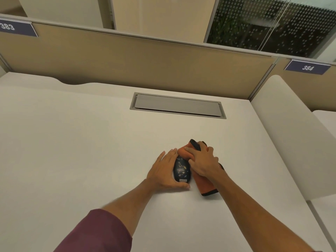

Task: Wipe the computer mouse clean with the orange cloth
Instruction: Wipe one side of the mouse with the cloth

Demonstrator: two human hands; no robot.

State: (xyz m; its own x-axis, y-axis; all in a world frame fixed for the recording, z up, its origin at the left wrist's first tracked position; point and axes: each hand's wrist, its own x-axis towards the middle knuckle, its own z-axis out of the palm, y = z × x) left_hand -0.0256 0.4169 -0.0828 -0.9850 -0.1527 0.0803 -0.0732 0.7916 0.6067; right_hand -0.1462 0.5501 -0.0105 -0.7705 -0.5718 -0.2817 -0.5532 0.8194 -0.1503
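The dark computer mouse (181,170) lies on the white bench (91,142), a little right of the middle, its back flecked with pale marks and a small label at its near end. The left hand (166,171) cups it from the left side: the palm lies against its flank, the fingers run along the far left edge, and the thumb curls under the near end, so the hand is partly closed around the mouse and steadies it. Touching the mouse on its right and far side is the orange cloth (204,185), which has a dark trim. The right hand (203,163) lies on top of the cloth with its fingers bent and bunched into the fabric, pressing a fold of it against the front of the mouse; the rest of the cloth trails from under the wrist toward the near right. Farther back, a grey cable hatch (177,105) is set into the bench, well apart from the hands, before a tan partition (127,57) bearing number plates.
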